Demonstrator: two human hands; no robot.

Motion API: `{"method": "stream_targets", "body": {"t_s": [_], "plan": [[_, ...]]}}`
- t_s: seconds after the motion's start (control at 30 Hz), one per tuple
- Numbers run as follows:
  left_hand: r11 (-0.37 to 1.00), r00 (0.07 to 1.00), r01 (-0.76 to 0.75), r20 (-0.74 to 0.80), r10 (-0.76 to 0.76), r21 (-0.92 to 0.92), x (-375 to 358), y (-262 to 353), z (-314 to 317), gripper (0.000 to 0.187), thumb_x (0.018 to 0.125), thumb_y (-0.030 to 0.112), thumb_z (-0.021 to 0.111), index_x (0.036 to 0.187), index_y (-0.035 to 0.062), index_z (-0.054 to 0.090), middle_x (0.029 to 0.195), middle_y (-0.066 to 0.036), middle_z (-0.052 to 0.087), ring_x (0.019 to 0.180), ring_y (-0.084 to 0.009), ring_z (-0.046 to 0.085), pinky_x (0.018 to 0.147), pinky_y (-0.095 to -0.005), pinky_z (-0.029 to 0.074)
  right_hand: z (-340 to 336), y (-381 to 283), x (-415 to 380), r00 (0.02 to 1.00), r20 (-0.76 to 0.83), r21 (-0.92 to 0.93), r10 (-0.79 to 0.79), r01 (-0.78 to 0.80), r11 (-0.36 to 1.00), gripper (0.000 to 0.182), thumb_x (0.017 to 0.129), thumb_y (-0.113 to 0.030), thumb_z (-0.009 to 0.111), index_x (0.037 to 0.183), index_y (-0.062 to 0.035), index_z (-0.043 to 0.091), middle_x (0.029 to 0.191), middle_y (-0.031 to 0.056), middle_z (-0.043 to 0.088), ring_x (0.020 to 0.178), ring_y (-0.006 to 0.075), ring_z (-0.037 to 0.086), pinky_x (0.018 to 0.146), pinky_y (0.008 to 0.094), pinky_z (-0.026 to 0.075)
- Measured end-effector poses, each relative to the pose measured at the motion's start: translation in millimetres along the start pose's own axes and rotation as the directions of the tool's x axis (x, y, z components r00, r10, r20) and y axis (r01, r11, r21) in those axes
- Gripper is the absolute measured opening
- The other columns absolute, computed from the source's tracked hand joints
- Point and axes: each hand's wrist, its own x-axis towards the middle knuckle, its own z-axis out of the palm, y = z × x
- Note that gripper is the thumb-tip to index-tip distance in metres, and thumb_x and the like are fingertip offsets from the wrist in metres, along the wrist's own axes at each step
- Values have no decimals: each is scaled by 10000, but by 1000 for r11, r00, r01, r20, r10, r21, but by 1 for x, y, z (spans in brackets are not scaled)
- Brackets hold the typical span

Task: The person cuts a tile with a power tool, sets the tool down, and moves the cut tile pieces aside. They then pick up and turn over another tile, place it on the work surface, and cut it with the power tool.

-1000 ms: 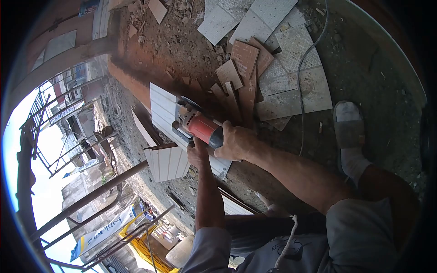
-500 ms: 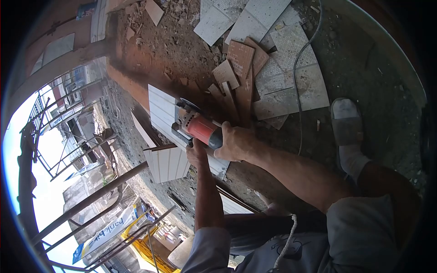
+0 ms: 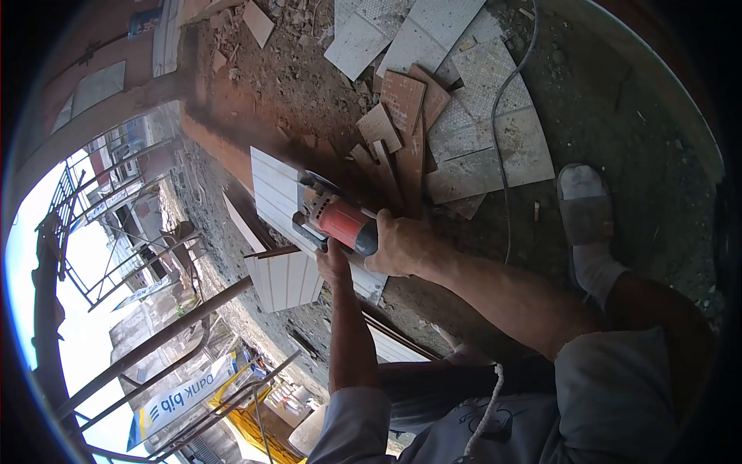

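With closed grips, the right hand (image 3: 396, 246) is clasping the rear of the red grinder (image 3: 342, 222) and the left hand (image 3: 334, 264) its side, presumably steadying the tool, which is sitting over the striped white panel (image 3: 274, 183), its disc (image 3: 319, 177) being near the panel's edge.

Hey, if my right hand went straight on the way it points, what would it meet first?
Your right hand would likely meet the body of the red grinder it holds; depth is unclear.

Sky (image 3: 81, 340) glares at left (blown out); ground (image 3: 649, 209) dim, edges bowed.
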Motion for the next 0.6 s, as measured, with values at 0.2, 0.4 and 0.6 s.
{"method": "stream_targets", "body": {"t_s": [0.2,0.4,0.6], "plan": [[995,999,-9,41,13,-96,2,-6,1,780,759,586,611,1130,-100,624,1047,-289,677,1023,-423,640,908,-455,458,3,4,1,1000,-8,-3,-9,9,1000,681,743,-371,682,1194,68,422,998,312,666,955,404,689,885,435,536],[984,997,-19,68,32,-177,5,-13,4,768,768,548,617,1158,-114,596,1065,-292,667,1020,-403,643,909,-434,459,4,6,3,1000,8,2,-2,2,1000,718,737,-395,712,1200,69,420,993,308,669,953,406,689,881,430,538],[984,994,-22,97,40,-179,11,-19,4,763,783,526,608,1164,-134,582,1070,-306,662,1024,-408,641,909,-442,462,-8,-2,2,997,71,-48,1,2,999,715,739,-327,706,1253,74,411,1106,280,665,1033,350,688,908,403,541]]}}
